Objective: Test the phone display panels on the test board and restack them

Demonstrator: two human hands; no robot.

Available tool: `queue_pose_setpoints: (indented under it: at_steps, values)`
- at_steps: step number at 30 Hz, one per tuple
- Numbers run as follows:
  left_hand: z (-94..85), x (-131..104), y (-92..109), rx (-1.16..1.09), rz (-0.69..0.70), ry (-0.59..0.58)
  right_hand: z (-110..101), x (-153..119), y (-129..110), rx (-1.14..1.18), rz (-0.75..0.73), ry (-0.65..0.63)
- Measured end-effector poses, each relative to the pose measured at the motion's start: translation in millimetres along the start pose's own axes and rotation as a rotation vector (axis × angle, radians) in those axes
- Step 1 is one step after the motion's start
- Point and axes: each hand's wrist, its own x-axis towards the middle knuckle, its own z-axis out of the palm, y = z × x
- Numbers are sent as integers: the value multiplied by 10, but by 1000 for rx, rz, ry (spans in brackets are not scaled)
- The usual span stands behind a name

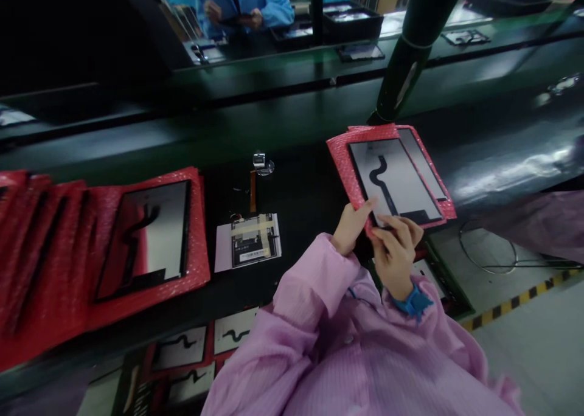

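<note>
A display panel [406,173] with a black ribbon cable [379,176] lies on red bubble wrap [340,154], tilted on the right side of the bench. My left hand [350,226] grips the wrap's near left corner, its thumb over the panel's edge. Close beside it, my right hand [396,252] has bent fingers closed on the panel's near edge; its fingertips partly hide the cable's lower end. Under this panel, a second display panel [422,160] in red wrap sticks out to the right.
Red-wrapped panels [150,239] are fanned out at left. Between lie a tablet's inner assembly [255,239] on a pale sheet and a small shiny part [259,160]. A dark post [404,69] rises behind the wrap. More panels [180,348] sit below the bench edge. Across, a person in blue [274,5] handles something dark.
</note>
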Motion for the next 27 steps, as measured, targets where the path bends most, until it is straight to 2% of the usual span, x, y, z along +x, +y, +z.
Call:
queue_pose_setpoints:
  at_steps: [4,6,9,11,13,15,18,20,23,25,27]
  values:
    - [-119,-130,59,-32,2,50,-97,-155,-170,23,-81,-19]
    - [-274,-270,108,-109,-34,128,-165,-206,-185,3,-67,-1]
    - [-609,-541,209,-167,-116,314,-236,-266,-139,-21,34,-1]
    - [-840,-710,272,-160,-167,411,-230,-299,-100,108,136,-95]
    - [-1020,-825,304,-149,-194,467,-177,-326,-77,349,285,-222]
    - [-1132,-872,291,-138,-214,497,-97,-346,-75,571,473,-326]
    - [-1212,-866,185,-88,-244,505,18,-368,-87,778,738,-397]
    - [-1242,-876,79,37,-144,510,78,-385,-85,864,859,-402]
    - [-1272,-982,-85,491,225,611,160,-424,-54,860,930,-402]
    - [-1280,-1090,-180,897,469,686,212,-453,-19,802,914,-408]
    - [-1286,-1179,-262,1215,621,630,242,-463,12,685,806,-397]
